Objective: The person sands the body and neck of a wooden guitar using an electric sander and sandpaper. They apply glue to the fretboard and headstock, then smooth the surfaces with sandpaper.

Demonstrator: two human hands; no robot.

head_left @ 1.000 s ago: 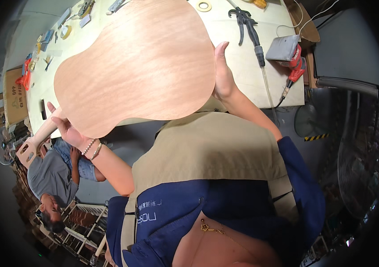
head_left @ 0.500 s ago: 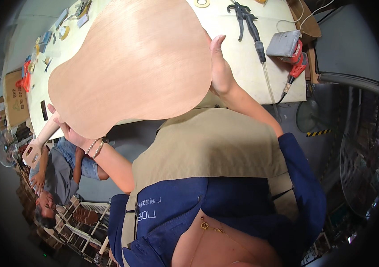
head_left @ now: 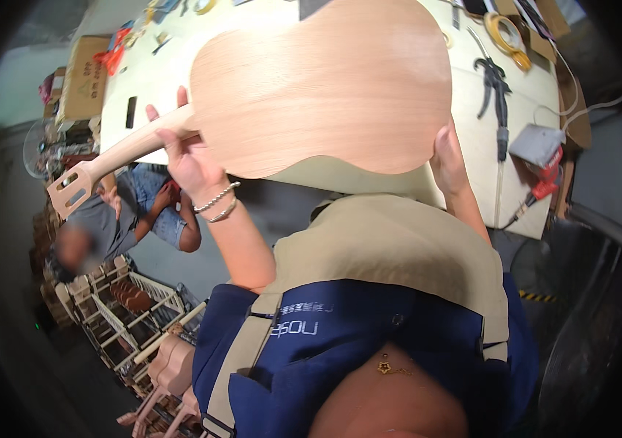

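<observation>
An unfinished wooden guitar [head_left: 325,87] is held up over the near part of the table, its plain body surface towards me with no sound hole showing. The neck runs to the lower left and ends in a slotted headstock [head_left: 73,188]. My left hand [head_left: 197,164], with a beaded bracelet and a bangle on the wrist, is wrapped round the neck close to the body. At the rounded right end, my right hand [head_left: 449,157] grips the body's edge; the fingers behind it are hidden.
On the pale table [head_left: 526,193] lie a black air blow gun [head_left: 497,87], a red power sander [head_left: 544,164] with a cord and tape rolls [head_left: 504,33]. A person [head_left: 117,219] sits left, near a rack [head_left: 124,306] and several guitar bodies [head_left: 172,365]. A cardboard box [head_left: 86,79] stands far left.
The guitar has turned and tilted so its neck and headstock now show more fully. My left hand has come into clearer sight on the neck. The whole view has shifted, with the table things further right.
</observation>
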